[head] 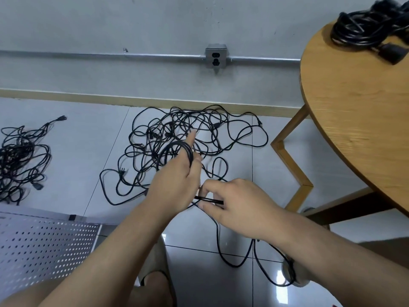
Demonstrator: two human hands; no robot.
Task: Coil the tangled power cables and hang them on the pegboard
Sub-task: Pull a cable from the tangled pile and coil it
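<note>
Fingers [191, 138] of the left hand [174, 185] are curled round a small coil [187, 151] of black power cable, with the forefinger sticking out straight above the loops. The right hand [234, 207], just beside it, pinches a straight run of the same cable [209, 199] between thumb and fingertips. From there the cable trails down across the floor [66, 151] towards the person's feet. Beyond the hands, a loose tangle [188, 127] of cables lies on the tiles near the wall. A second heap [20, 156] lies well apart at the left. The white pegboard [44, 244] is at the lower left. On the round wooden worktop [354, 107] at the right sits a bundle [363, 29] of black cables.
</note>
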